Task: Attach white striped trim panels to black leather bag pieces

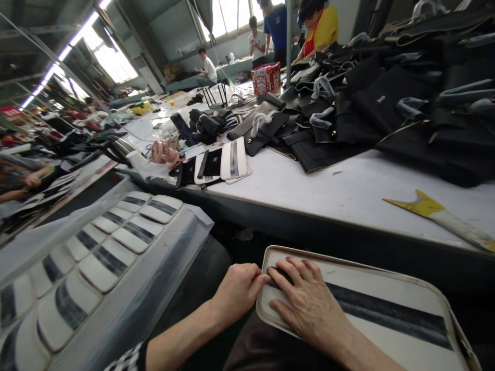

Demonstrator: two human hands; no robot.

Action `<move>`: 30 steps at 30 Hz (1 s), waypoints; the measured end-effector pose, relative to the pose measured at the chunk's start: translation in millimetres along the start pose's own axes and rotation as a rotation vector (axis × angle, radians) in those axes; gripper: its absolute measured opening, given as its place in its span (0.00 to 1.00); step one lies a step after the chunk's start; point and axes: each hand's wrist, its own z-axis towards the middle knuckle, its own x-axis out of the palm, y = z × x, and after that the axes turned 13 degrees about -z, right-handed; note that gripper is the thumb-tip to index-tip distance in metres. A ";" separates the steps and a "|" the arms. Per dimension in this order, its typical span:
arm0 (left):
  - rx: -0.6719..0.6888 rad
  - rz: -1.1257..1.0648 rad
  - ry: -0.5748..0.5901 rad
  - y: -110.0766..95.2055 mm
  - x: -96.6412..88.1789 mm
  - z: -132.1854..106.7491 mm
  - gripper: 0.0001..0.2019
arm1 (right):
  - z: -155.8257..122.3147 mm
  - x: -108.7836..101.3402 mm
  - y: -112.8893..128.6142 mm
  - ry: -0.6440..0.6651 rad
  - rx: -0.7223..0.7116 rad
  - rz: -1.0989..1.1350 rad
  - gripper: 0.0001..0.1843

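A long white panel [371, 278] with rounded corners, a raised rim and a black strip [390, 312] along its middle lies across my lap, running out to the lower right. At its left end my left hand [238, 289] is closed, thumb and fingers pinching the rim near the end of the strip. Exactly what sits between those fingertips is hidden. My right hand [309, 299] rests flat on the panel's left part, fingers spread and fingertips over the strip, covering some of it.
Several smaller white panels with black strips [133, 232] lie in overlapping rows on a covered surface at left. The white table [266, 190] ahead bears black bags [379, 103], a pink fan [164, 153] and a yellow-ended tool [429, 206]. Other people stand farther back.
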 end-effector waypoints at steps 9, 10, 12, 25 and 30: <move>-0.436 -1.026 0.108 28.6 7.6 6.6 0.20 | -2.7 -1.0 -1.3 -0.002 0.004 0.015 0.27; -0.451 -1.060 0.138 31.0 6.6 8.0 0.20 | -2.8 -0.3 -1.2 -0.012 0.007 0.018 0.27; -0.468 -1.063 0.189 33.7 3.8 10.9 0.20 | -2.6 1.0 -0.9 -0.024 0.012 0.025 0.27; -0.463 -0.795 0.434 26.2 -6.1 33.5 0.22 | 0.9 1.8 -3.8 -0.048 0.054 0.115 0.30; -0.498 -0.717 0.457 24.7 -3.6 39.9 0.21 | 5.0 0.6 -5.7 -0.032 0.052 0.129 0.33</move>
